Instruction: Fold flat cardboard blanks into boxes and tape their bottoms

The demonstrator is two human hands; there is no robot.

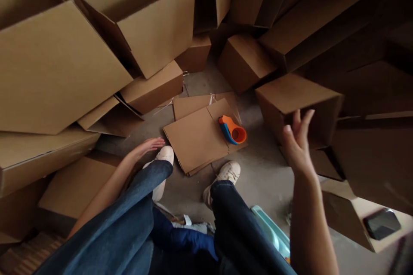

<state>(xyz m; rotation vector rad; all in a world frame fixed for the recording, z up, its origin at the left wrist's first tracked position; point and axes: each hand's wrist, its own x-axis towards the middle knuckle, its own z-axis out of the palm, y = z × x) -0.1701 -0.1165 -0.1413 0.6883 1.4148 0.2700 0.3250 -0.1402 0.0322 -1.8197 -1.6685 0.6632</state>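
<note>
Handle the box [298, 88] by its rim, thumb opposite fingers, light pressure so the panels don't skew or scrape the neighbouring boxes. Right hand [301, 150] has fingers parted at the open end; can't tell if it's pinching the edge. Box sits just beyond those fingertips, right of the cardboard sheets [193, 137]. Left hand [145, 148] open, holding nothing, beside the sheets, well apart from the box.

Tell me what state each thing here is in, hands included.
Left hand: empty, fingers extended
Right hand: open, thumb and fingers apart
Box beside it: folded up, near end open
Cardboard sheets: flat, stacked
Orange-and-blue holder: lying on the sheets
Phone: lying on a box, screen dark
</note>
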